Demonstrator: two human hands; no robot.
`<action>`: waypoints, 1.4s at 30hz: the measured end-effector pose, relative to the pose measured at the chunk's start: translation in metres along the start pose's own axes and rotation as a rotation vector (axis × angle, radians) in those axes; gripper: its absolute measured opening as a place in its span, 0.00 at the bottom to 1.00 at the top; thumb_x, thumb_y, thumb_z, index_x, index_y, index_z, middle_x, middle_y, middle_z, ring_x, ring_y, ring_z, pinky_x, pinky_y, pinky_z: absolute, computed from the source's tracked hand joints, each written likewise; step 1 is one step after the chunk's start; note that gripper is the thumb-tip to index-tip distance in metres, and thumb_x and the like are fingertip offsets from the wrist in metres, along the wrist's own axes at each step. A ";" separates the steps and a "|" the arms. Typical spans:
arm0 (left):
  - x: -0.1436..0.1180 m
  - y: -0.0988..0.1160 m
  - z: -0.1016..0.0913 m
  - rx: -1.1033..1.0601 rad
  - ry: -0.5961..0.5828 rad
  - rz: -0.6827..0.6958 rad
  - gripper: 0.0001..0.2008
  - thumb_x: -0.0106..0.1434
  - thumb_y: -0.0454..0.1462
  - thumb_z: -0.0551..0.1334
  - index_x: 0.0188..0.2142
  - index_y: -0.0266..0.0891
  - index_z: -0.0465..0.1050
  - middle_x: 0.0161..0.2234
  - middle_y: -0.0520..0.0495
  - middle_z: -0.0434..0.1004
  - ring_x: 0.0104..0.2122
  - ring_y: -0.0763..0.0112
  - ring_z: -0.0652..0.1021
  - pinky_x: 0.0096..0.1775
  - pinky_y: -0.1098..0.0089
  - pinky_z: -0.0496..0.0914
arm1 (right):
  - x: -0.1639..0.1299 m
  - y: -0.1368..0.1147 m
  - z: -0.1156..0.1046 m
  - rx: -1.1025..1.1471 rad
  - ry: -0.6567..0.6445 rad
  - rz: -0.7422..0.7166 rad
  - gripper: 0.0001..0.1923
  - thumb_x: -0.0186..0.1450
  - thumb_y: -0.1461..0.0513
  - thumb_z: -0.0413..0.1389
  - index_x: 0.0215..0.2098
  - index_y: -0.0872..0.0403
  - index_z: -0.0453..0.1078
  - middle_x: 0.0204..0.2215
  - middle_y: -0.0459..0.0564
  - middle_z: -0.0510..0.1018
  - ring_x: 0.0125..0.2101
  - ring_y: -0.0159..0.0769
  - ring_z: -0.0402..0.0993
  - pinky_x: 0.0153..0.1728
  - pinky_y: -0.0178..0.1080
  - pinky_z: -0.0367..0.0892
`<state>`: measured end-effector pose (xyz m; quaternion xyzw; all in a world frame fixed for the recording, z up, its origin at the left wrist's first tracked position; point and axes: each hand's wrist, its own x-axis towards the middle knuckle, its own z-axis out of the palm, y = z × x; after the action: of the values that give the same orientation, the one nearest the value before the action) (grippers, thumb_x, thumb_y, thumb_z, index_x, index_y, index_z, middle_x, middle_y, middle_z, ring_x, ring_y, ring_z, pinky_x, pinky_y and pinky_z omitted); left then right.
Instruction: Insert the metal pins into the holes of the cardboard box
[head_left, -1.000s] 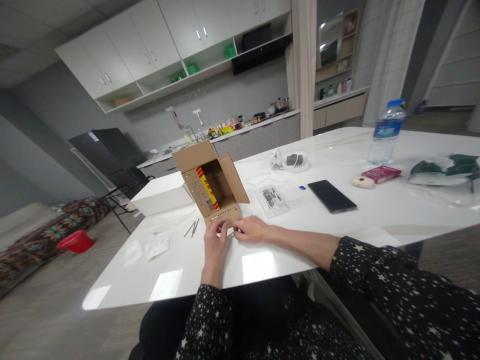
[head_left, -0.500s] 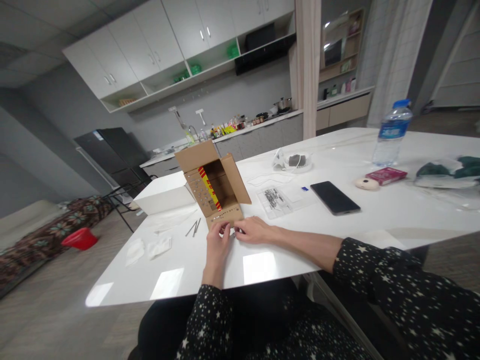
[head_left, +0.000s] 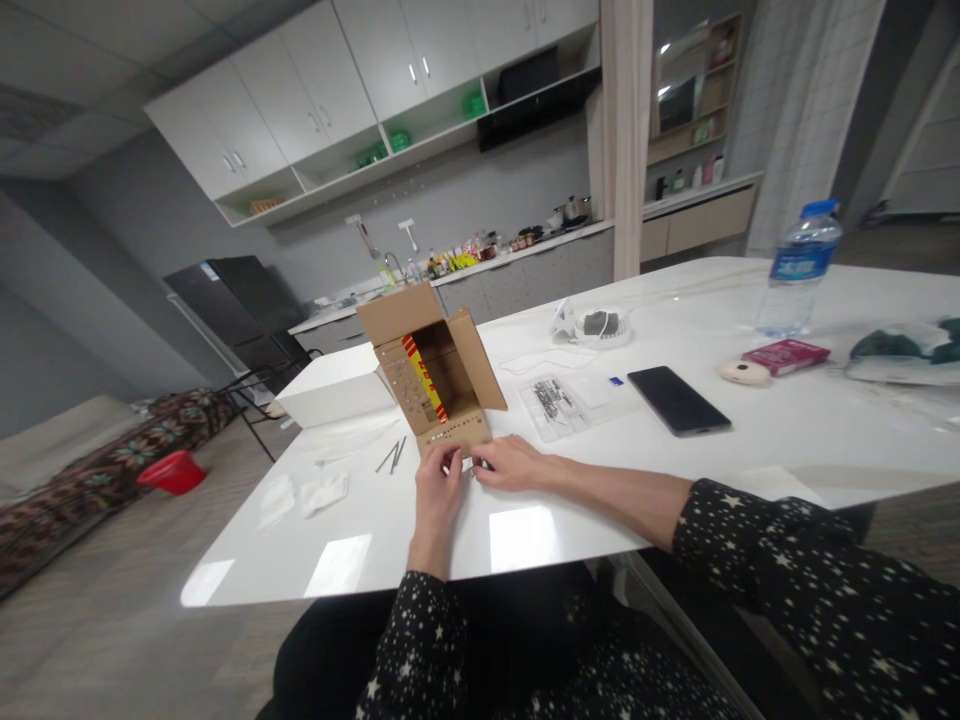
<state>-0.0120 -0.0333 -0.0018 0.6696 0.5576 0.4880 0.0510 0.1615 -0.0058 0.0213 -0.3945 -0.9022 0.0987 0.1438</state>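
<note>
My left hand (head_left: 439,487) rests at the front flap of an open cardboard box (head_left: 406,385), its thumb and fingers curled in a pinch. Close beside it, my right hand (head_left: 510,463) also has its fingers pressed together. Between the fingertips is something small and pale, too small to make out. Tiny shiny pieces dot the box's left flap and sit in a row on its front flap. A clear plastic case (head_left: 556,408) with small dark parts lies to the right of the box. Thin metal tools, perhaps tweezers (head_left: 394,456), lie to the left.
A black phone (head_left: 678,400) and a blue card (head_left: 616,381) lie right of the case. Farther right stand a water bottle (head_left: 799,268), a pink box (head_left: 785,357) and a pale rounded object (head_left: 744,372). Crumpled tissues (head_left: 325,494) lie at left, with a white box (head_left: 334,388) behind.
The view has shifted slightly, so everything sits a little farther right. Both hands stay at the box's front flap, with only slight finger movement.
</note>
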 end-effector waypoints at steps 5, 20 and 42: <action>-0.001 0.003 -0.001 -0.013 0.055 0.021 0.09 0.62 0.39 0.59 0.38 0.38 0.75 0.34 0.46 0.76 0.29 0.73 0.73 0.34 0.70 0.70 | 0.000 0.001 0.001 0.002 0.008 -0.007 0.15 0.67 0.56 0.47 0.44 0.50 0.72 0.37 0.49 0.81 0.36 0.42 0.76 0.34 0.37 0.60; -0.002 0.010 -0.004 0.014 0.081 0.010 0.10 0.62 0.42 0.60 0.31 0.39 0.74 0.29 0.48 0.76 0.30 0.70 0.74 0.34 0.69 0.70 | -0.001 0.000 0.002 0.017 0.023 -0.023 0.15 0.67 0.57 0.47 0.45 0.49 0.72 0.38 0.50 0.81 0.37 0.42 0.77 0.35 0.37 0.61; -0.004 0.004 -0.001 0.175 0.023 -0.042 0.15 0.64 0.46 0.58 0.25 0.40 0.64 0.22 0.53 0.68 0.23 0.73 0.69 0.29 0.71 0.63 | -0.002 -0.003 -0.003 0.026 -0.004 -0.012 0.14 0.67 0.57 0.47 0.45 0.51 0.72 0.38 0.50 0.81 0.37 0.41 0.77 0.34 0.37 0.61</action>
<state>-0.0098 -0.0381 -0.0014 0.6537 0.6127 0.4441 -0.0038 0.1618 -0.0094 0.0249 -0.3869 -0.9035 0.1105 0.1478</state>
